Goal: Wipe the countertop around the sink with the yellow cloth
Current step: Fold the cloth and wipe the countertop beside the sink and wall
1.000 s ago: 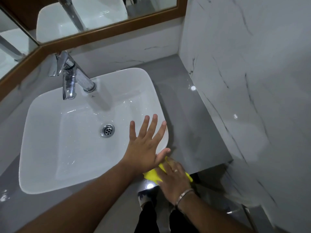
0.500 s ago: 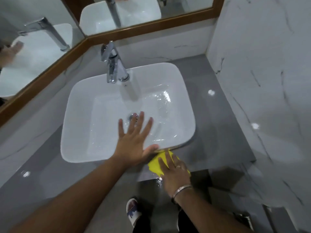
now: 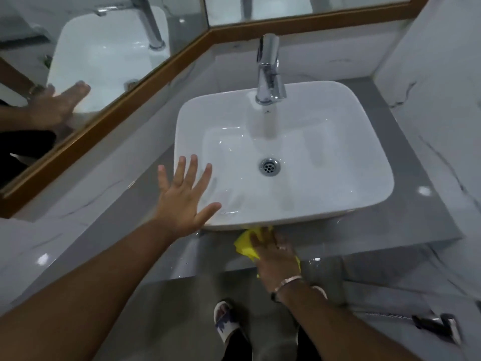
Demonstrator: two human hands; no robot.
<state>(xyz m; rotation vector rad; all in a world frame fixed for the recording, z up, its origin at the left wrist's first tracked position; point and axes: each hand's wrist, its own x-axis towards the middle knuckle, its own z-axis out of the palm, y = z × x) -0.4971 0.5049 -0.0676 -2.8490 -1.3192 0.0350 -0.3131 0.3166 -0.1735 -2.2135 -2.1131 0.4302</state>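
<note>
Grey glossy countertop (image 3: 130, 235) w/ white vessel sink (image 3: 364, 142), marble-look walls, wood-framed mirror (image 3: 78, 61) at back & left.

Right hand (image 3: 273, 254) flat, palm down, fingers together, pressing yellow cloth (image 3: 243, 244) onto front strip of counter, right under sink's front rim. Not pinched, just pinned under palm; cloth bunched, corners poking out left of fingers & by wrist. Bracelet (image 3: 289, 281) on that wrist.

Left hand (image 3: 182, 201) empty, fingers spread wide; thumb close to sink's front-left rim, rest over counter & basin corner. Touching or hovering: can't tell.

Further out: chrome faucet (image 3: 268, 71) at back of basin, drain (image 3: 270, 166) in middle, water film inside bowl. Wet glints on counter edge near cloth. Sandalled foot (image 3: 225, 321) on floor below; spray hose (image 3: 432, 323) lying lower right.

Handling, as judgement: cloth light, soft, floppy, prob damp; will fold & ball up if pushed from one edge. Best kept spread under flat palm, even pressure, fingertips leading into tight gap under rim. Glossy wet surface likely slick, so cloth should glide easy. Left & right sides, back corners prob still to do.
</note>
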